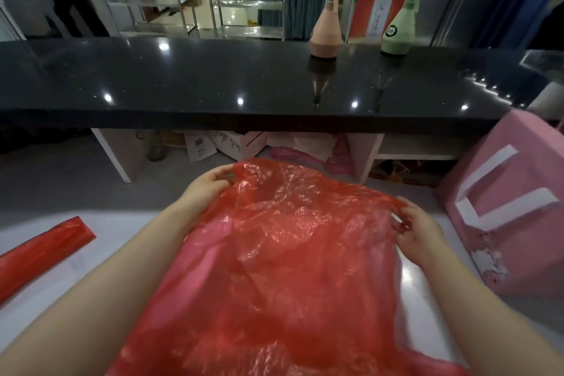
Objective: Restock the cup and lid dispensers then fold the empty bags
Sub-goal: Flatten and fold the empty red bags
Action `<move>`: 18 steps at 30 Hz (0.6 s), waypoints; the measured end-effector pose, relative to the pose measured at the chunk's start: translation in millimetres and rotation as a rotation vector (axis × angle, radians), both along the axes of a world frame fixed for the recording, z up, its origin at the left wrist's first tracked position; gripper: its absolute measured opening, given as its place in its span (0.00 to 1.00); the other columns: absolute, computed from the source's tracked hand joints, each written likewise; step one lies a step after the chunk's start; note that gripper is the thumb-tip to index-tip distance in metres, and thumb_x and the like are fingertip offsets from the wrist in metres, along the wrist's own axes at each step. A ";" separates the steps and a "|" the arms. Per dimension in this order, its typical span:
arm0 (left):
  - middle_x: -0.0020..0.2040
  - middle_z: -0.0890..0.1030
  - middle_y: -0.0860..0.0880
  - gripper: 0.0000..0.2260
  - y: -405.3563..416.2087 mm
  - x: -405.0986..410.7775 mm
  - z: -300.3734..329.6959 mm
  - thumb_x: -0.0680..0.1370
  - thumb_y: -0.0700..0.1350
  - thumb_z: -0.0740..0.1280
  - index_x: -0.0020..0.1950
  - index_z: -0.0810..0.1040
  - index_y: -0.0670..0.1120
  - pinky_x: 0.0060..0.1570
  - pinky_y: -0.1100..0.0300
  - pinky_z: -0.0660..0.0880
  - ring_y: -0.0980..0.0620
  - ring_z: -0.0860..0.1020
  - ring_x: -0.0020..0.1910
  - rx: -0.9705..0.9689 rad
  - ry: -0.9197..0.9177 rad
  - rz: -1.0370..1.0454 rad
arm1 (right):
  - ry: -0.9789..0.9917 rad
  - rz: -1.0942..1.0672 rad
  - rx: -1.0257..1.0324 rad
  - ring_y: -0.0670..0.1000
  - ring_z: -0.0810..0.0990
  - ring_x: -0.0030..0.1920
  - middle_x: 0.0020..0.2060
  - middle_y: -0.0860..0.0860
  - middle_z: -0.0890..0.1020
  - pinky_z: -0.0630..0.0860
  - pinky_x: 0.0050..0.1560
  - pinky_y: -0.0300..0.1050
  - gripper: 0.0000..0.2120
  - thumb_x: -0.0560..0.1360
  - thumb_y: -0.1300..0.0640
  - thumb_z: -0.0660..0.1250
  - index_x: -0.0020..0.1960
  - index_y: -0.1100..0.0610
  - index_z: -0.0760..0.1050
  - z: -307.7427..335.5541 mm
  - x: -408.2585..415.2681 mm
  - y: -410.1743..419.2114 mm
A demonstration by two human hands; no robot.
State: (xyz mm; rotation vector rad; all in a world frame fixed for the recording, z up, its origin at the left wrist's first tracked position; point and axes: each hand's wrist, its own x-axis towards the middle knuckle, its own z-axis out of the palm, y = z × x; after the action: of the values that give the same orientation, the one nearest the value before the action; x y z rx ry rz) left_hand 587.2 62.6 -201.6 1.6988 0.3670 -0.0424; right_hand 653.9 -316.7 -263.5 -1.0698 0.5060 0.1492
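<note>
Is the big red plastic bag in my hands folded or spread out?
Spread out: the big red plastic bag lies open, left hand and right hand gripping its far corners.

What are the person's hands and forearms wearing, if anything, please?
Nothing shows: the left hand and the right hand are bare, with no gloves, rings or watch visible. Both forearms are bare too, with no sleeve reaching into view.

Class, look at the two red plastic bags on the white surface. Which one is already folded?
The small bag at the left edge: it lies as a narrow flat strip, untouched. The big bag is spread open, gripped by the left hand and right hand.
</note>
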 end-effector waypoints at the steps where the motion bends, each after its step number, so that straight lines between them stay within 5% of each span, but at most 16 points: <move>1: 0.43 0.85 0.48 0.18 2.9 -2.4 0.4 0.76 0.29 0.62 0.53 0.79 0.52 0.26 0.65 0.76 0.54 0.82 0.31 -0.016 -0.004 0.015 | -0.003 -0.016 0.026 0.52 0.78 0.42 0.47 0.53 0.80 0.78 0.36 0.43 0.15 0.78 0.68 0.55 0.54 0.52 0.75 -2.2 1.9 -3.0; 4: 0.47 0.84 0.45 0.13 15.8 -9.4 1.6 0.74 0.33 0.69 0.55 0.78 0.46 0.35 0.60 0.81 0.48 0.84 0.41 -0.032 -0.006 0.069 | -0.009 -0.064 0.047 0.52 0.77 0.39 0.47 0.55 0.78 0.78 0.42 0.45 0.19 0.77 0.71 0.53 0.57 0.54 0.74 -8.4 8.9 -12.7; 9: 0.43 0.82 0.44 0.09 52.6 -14.5 6.3 0.74 0.33 0.69 0.53 0.80 0.41 0.39 0.62 0.79 0.50 0.80 0.38 0.301 -0.024 0.225 | -0.058 -0.176 0.014 0.50 0.76 0.46 0.58 0.52 0.76 0.71 0.55 0.48 0.25 0.73 0.76 0.51 0.57 0.52 0.74 -12.4 18.1 -26.6; 13: 0.37 0.80 0.47 0.06 74.0 -19.7 2.6 0.76 0.34 0.67 0.51 0.81 0.40 0.30 0.66 0.75 0.55 0.77 0.31 0.327 -0.016 0.310 | -0.136 -0.083 -0.340 0.52 0.78 0.45 0.57 0.53 0.78 0.75 0.39 0.39 0.27 0.73 0.78 0.54 0.62 0.54 0.74 -11.5 17.1 -25.5; 18: 0.46 0.81 0.48 0.09 74.5 -27.7 -3.7 0.78 0.39 0.66 0.58 0.77 0.44 0.35 0.64 0.73 0.55 0.78 0.37 0.143 -0.021 0.361 | -0.209 -0.001 -0.485 0.41 0.75 0.26 0.41 0.52 0.80 0.70 0.25 0.32 0.23 0.73 0.76 0.58 0.63 0.58 0.73 -10.6 11.9 -17.8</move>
State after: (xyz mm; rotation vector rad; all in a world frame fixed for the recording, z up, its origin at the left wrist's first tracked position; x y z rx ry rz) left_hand 559.5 137.1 -205.2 1.7480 0.6686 0.2719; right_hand 665.8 -334.6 -274.1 -1.5391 0.3596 -0.0928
